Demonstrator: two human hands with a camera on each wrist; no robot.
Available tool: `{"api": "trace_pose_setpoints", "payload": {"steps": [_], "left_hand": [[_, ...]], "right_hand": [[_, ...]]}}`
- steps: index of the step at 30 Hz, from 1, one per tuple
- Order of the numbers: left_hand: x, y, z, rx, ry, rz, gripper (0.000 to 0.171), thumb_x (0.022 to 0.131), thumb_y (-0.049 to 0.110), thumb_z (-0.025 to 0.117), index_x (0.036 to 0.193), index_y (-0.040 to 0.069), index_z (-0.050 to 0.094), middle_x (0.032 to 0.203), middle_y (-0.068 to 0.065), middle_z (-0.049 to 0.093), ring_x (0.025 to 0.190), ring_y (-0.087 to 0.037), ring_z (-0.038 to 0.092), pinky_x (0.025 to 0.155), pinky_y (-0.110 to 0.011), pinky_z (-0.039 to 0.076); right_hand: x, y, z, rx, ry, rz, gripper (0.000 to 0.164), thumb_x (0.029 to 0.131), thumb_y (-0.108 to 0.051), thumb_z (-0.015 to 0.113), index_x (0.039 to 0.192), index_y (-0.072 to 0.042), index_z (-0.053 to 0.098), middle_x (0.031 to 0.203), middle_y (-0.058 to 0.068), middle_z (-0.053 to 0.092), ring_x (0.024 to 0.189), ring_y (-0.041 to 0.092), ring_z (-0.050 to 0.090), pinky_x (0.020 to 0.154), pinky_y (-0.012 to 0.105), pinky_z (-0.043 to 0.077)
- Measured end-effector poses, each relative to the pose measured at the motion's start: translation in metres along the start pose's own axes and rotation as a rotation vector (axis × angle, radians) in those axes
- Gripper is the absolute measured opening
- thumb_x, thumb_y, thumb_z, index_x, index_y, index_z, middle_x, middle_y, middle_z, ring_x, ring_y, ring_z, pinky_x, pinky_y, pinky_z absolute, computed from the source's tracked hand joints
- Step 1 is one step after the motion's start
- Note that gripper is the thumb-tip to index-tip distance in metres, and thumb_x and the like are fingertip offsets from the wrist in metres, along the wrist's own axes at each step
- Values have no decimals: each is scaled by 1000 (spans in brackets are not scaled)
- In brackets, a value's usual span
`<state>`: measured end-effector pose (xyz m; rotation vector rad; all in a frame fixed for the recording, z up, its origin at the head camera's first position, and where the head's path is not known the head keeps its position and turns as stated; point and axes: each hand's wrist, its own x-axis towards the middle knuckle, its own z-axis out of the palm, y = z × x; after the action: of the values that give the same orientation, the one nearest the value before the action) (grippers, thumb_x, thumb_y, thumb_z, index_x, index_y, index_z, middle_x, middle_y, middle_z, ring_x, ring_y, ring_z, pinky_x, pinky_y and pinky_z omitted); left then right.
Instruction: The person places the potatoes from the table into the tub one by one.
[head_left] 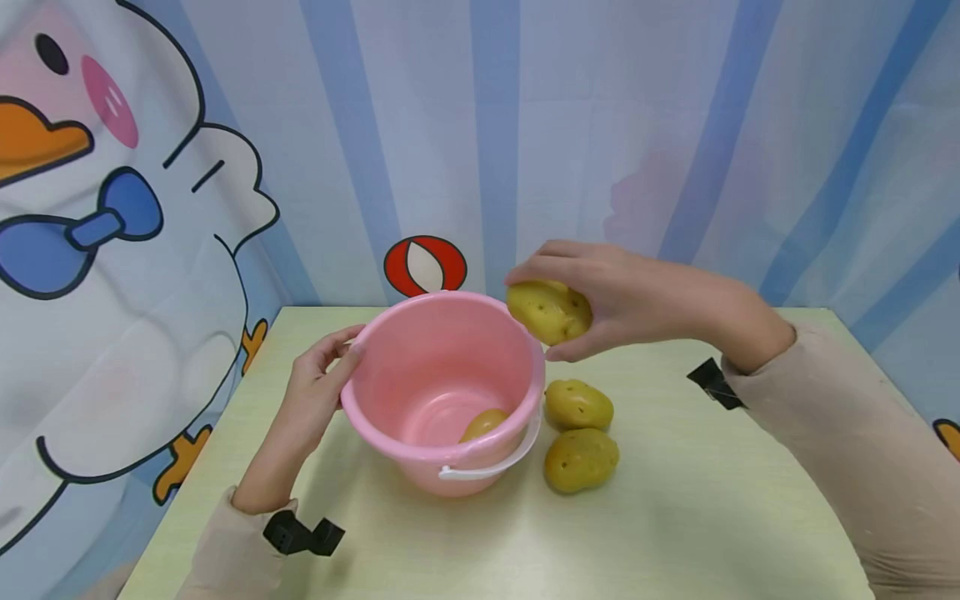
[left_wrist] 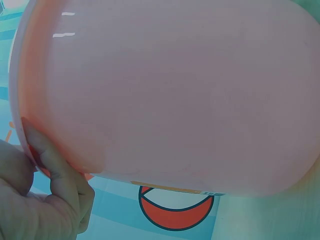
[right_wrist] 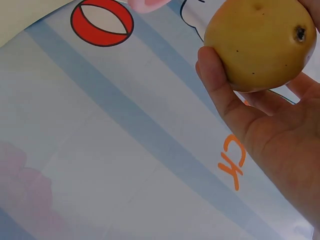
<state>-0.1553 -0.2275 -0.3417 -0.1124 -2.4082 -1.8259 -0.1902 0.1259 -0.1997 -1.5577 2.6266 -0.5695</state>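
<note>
A pink bucket with a white handle stands on the table, one potato lying at its bottom. My left hand grips the bucket's left rim between thumb and fingers; the left wrist view shows this hand at the rim beside the bucket's pink wall. At the bucket's right rim, my right hand holds a potato above the table. That potato also shows between thumb and fingers in the right wrist view. Two more potatoes, an upper one and a lower one, touch each other right of the bucket.
The pale yellow-green table ends at a back edge behind the bucket. A blue-striped curtain with a printed white duck and a red ball print hangs behind and to the left.
</note>
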Motion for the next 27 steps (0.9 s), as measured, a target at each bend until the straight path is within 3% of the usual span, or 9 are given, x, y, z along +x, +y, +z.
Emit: {"api": "trace_pose_setpoints", "payload": {"steps": [7, 15, 27], "left_hand": [[1, -1, 0, -14, 1, 6, 44, 105, 25, 54, 142, 1, 51, 109, -20, 53, 73, -11, 63, 61, -24, 57], [1, 1, 0, -17, 4, 5, 44, 105, 24, 53, 141, 0, 51, 106, -19, 53, 73, -12, 64, 61, -24, 58], [1, 1, 0, -23, 6, -5, 44, 105, 24, 53, 142, 0, 51, 107, -19, 52, 72, -11, 63, 60, -24, 57]], "right_hand": [[20, -8, 5, 16, -17, -54, 61, 83, -31, 80, 138, -17, 55, 120, -5, 54, 101, 11, 51, 78, 29, 53], [39, -12, 15, 21, -39, -93, 58, 82, -25, 78, 135, -15, 56, 117, -3, 54, 99, 12, 51, 79, 28, 52], [60, -18, 26, 47, -81, -86, 62, 81, -24, 77, 138, -14, 54, 124, -1, 53, 105, 14, 51, 84, 31, 50]]}}
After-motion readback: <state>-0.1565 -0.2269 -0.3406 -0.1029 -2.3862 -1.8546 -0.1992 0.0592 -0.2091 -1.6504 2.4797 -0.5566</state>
